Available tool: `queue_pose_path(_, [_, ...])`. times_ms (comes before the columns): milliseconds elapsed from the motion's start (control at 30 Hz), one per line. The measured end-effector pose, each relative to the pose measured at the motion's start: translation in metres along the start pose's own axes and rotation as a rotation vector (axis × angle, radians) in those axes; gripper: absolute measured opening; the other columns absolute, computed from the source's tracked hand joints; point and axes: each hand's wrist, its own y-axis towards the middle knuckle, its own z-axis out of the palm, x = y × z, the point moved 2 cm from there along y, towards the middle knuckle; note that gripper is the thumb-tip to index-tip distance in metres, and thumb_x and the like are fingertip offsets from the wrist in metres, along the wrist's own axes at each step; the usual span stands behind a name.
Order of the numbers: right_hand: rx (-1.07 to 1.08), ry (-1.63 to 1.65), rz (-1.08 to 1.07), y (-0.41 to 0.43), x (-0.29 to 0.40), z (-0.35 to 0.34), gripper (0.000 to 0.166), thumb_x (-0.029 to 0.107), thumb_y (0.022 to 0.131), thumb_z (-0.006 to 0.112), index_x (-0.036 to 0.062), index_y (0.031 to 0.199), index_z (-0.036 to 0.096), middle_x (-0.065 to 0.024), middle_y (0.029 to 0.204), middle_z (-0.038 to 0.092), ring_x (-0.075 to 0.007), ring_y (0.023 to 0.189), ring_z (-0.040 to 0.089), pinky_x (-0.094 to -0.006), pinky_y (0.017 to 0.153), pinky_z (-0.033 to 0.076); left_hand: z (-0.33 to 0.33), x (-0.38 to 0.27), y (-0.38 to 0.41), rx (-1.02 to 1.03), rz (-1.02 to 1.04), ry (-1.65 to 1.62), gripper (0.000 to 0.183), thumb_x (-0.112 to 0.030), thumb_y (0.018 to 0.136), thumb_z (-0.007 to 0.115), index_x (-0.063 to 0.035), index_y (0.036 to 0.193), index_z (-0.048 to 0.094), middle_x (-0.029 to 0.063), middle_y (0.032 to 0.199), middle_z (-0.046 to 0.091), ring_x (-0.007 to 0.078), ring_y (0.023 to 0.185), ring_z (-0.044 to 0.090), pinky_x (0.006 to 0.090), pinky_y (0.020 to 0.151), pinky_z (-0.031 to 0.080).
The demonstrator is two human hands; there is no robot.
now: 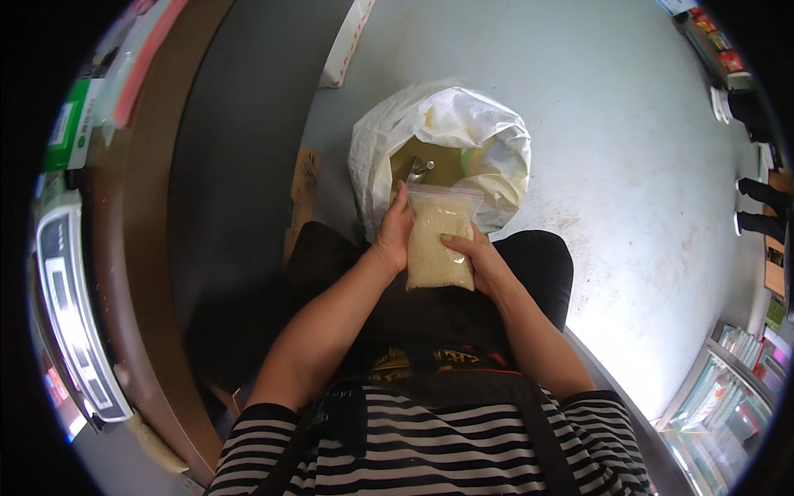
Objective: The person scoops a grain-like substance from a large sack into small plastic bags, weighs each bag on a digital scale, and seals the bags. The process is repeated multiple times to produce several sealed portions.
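A clear zip-top plastic bag (439, 248) filled with pale yellowish grain sits between my hands above my lap. My left hand (394, 229) grips its left edge, thumb up near the zip strip. On the right side, my right hand (482, 257) holds the bag with the thumb across its front. Just beyond stands a large white woven sack (372, 146), its mouth open and rim rolled outward. Inside it lies a metal scoop (417, 170) with a short round handle, on a yellowish-tan surface. The filled bag hides the sack's near rim in part.
A brown counter edge (152, 204) runs along my left, bearing an electronic scale (80, 316) and a green sign (74, 124). A cardboard piece (304, 186) is by the sack. Another person's legs (763, 208) and a glass display case (719, 397) are at right.
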Motion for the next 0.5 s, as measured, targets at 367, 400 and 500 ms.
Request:
queue_pose_path(367, [-0.043, -0.06, 0.045, 0.018, 0.002, 0.001, 0.055, 0.019, 0.089, 0.063, 0.0006, 0.134, 0.037, -0.013, 0.121, 0.055, -0.0227, 0.109, 0.056, -0.0353, 0.093, 0.047, -0.015, -0.004, 0.009, 0.03, 0.066, -0.102, 0.06, -0.051, 0.088, 0.058, -0.0049, 0.126, 0.051, 0.0122, 0.119, 0.059, 0.0276, 0.11, 0.057, 0.0417, 0.096, 0.046])
queue_pose_path(400, [-0.033, -0.051, 0.045, 0.017, 0.001, 0.001, 0.056, 0.02, 0.089, 0.063, 0.0004, 0.135, 0.037, -0.013, 0.121, 0.055, -0.0225, 0.109, 0.056, -0.035, 0.093, 0.047, -0.015, -0.003, 0.007, 0.038, 0.068, -0.102, 0.058, -0.049, 0.089, 0.059, -0.0048, 0.126, 0.051, 0.0122, 0.118, 0.06, 0.0275, 0.109, 0.057, 0.042, 0.096, 0.046])
queue_pose_path(500, [-0.065, -0.068, 0.029, 0.019, -0.003, -0.001, 0.054, 0.021, 0.09, 0.062, -0.0005, 0.134, 0.038, -0.0128, 0.12, 0.055, -0.02, 0.105, 0.056, -0.0321, 0.089, 0.046, -0.017, -0.001, 0.007, 0.044, -0.033, -0.17, 0.052, -0.04, 0.087, 0.065, -0.0046, 0.124, 0.052, 0.0124, 0.117, 0.06, 0.0269, 0.109, 0.058, 0.0426, 0.096, 0.046])
